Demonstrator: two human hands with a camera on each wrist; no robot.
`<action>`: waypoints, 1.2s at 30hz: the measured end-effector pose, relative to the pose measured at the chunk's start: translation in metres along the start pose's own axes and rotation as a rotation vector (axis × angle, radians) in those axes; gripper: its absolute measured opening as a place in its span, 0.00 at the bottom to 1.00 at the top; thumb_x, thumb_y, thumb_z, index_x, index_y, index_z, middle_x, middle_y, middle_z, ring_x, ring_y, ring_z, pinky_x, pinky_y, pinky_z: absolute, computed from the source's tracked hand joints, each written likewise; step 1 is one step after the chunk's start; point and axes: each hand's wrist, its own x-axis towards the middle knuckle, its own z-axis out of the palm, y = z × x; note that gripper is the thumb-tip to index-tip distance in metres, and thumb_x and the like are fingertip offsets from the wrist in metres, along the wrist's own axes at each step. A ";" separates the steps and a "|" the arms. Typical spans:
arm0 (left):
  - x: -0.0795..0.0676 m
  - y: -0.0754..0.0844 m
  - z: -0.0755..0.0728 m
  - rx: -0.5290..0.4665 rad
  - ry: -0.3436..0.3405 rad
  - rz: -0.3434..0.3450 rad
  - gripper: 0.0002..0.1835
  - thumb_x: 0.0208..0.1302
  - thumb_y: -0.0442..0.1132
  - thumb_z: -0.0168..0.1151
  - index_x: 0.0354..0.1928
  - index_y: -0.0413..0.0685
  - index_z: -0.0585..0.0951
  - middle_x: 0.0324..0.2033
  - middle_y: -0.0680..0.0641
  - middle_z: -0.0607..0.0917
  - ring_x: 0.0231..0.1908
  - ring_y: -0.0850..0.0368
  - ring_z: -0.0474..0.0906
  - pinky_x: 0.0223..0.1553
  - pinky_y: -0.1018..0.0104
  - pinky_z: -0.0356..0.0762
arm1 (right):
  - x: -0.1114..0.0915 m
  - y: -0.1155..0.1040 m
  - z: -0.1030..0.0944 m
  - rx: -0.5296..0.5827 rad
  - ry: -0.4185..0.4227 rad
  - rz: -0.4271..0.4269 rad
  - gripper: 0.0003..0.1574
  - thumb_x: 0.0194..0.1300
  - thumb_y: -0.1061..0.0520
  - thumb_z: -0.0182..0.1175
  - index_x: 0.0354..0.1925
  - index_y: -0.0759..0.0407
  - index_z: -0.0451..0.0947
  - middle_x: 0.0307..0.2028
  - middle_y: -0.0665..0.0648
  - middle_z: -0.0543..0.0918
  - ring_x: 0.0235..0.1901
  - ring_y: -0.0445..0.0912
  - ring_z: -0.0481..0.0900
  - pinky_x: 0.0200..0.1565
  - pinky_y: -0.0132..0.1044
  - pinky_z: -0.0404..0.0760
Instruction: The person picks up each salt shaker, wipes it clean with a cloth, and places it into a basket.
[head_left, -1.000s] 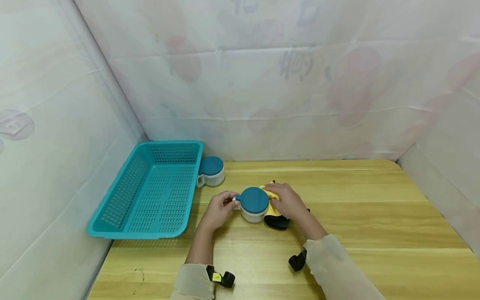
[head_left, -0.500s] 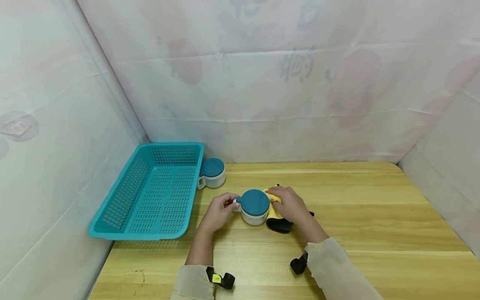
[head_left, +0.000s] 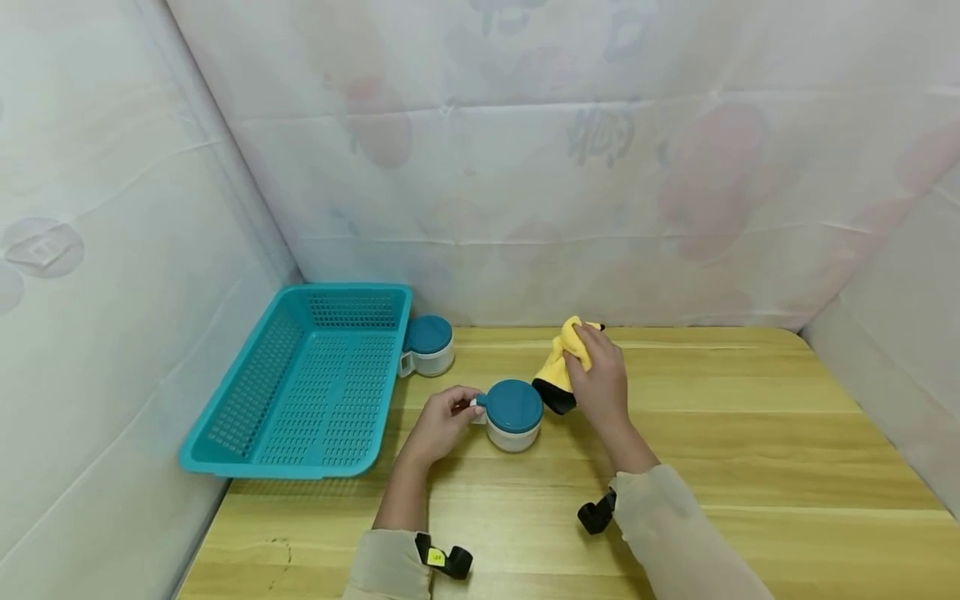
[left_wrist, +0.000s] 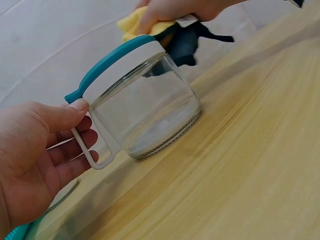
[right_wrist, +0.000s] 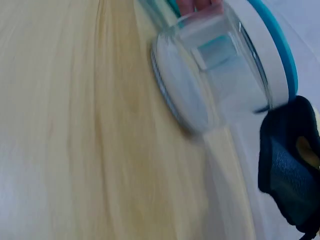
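A clear glass jar with a white collar, a blue-teal lid and a white side handle stands upright on the table. My left hand holds it by that handle, the thumb up at the lid's tab. Off the jar's right side, raised over the table, my right hand grips a bunched yellow cloth with black edging. The cloth's dark end hangs close to the lid in the right wrist view; whether they touch I cannot tell.
A second lidded jar stands at the back, against the right side of a teal plastic basket. Fabric walls enclose the back and sides of the wooden table.
My right hand has lifted the cloth away from the jar's side, moving up and back to the right. My left hand keeps its hold on the handle, and the jar has stayed put.
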 end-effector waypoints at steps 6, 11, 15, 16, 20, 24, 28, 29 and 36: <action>0.002 -0.002 0.005 0.000 -0.016 0.019 0.10 0.69 0.35 0.60 0.49 0.45 0.83 0.42 0.47 0.84 0.42 0.56 0.77 0.46 0.66 0.79 | 0.001 -0.009 0.006 0.042 0.008 -0.033 0.29 0.60 0.65 0.68 0.60 0.64 0.76 0.61 0.64 0.77 0.62 0.61 0.72 0.61 0.57 0.69; 0.003 -0.001 0.008 0.002 -0.014 0.025 0.10 0.69 0.35 0.60 0.49 0.45 0.83 0.42 0.47 0.84 0.42 0.56 0.77 0.46 0.65 0.79 | -0.005 -0.013 0.009 0.035 -0.116 -0.013 0.30 0.62 0.62 0.68 0.62 0.61 0.76 0.63 0.62 0.76 0.61 0.62 0.71 0.60 0.58 0.72; 0.003 0.000 0.009 0.001 -0.006 0.031 0.09 0.69 0.34 0.60 0.49 0.45 0.83 0.41 0.47 0.84 0.41 0.56 0.77 0.46 0.65 0.79 | -0.008 -0.012 0.011 0.060 -0.197 0.023 0.30 0.63 0.59 0.67 0.63 0.59 0.75 0.63 0.61 0.75 0.64 0.61 0.70 0.61 0.59 0.72; 0.003 0.000 0.009 0.000 -0.004 0.029 0.09 0.69 0.34 0.60 0.49 0.45 0.83 0.41 0.47 0.84 0.41 0.56 0.77 0.46 0.65 0.79 | -0.008 -0.012 0.011 0.071 -0.213 0.034 0.30 0.64 0.59 0.67 0.63 0.59 0.75 0.63 0.61 0.75 0.64 0.61 0.70 0.61 0.59 0.72; 0.003 0.000 0.009 -0.001 -0.004 0.019 0.09 0.69 0.35 0.60 0.49 0.45 0.84 0.41 0.48 0.84 0.41 0.56 0.77 0.46 0.65 0.78 | -0.007 -0.012 0.009 0.104 -0.299 0.121 0.31 0.67 0.53 0.64 0.66 0.56 0.72 0.65 0.61 0.74 0.63 0.60 0.71 0.58 0.56 0.76; 0.002 0.000 0.009 -0.001 -0.006 0.021 0.09 0.69 0.35 0.60 0.49 0.45 0.83 0.41 0.48 0.84 0.41 0.56 0.77 0.46 0.63 0.79 | -0.007 -0.014 0.007 0.104 -0.406 0.211 0.39 0.66 0.42 0.64 0.71 0.51 0.66 0.68 0.60 0.69 0.60 0.59 0.73 0.54 0.55 0.78; 0.003 0.001 0.009 0.000 -0.008 0.032 0.10 0.69 0.35 0.60 0.49 0.45 0.83 0.41 0.47 0.84 0.42 0.56 0.77 0.47 0.62 0.79 | -0.008 -0.015 0.006 0.113 -0.465 0.266 0.44 0.65 0.38 0.64 0.73 0.48 0.62 0.70 0.58 0.66 0.61 0.57 0.71 0.58 0.56 0.75; 0.002 0.001 0.009 -0.001 -0.008 0.033 0.10 0.69 0.34 0.60 0.49 0.45 0.83 0.41 0.47 0.84 0.42 0.56 0.77 0.47 0.62 0.79 | -0.009 -0.015 0.006 0.120 -0.472 0.271 0.43 0.66 0.39 0.63 0.73 0.48 0.62 0.70 0.58 0.66 0.61 0.56 0.72 0.57 0.55 0.75; 0.001 0.002 0.010 -0.011 -0.012 0.022 0.10 0.69 0.35 0.60 0.49 0.45 0.83 0.42 0.47 0.84 0.43 0.56 0.77 0.48 0.62 0.79 | -0.010 -0.010 0.007 0.160 -0.480 0.312 0.37 0.70 0.47 0.60 0.72 0.51 0.63 0.66 0.59 0.70 0.54 0.55 0.75 0.51 0.50 0.78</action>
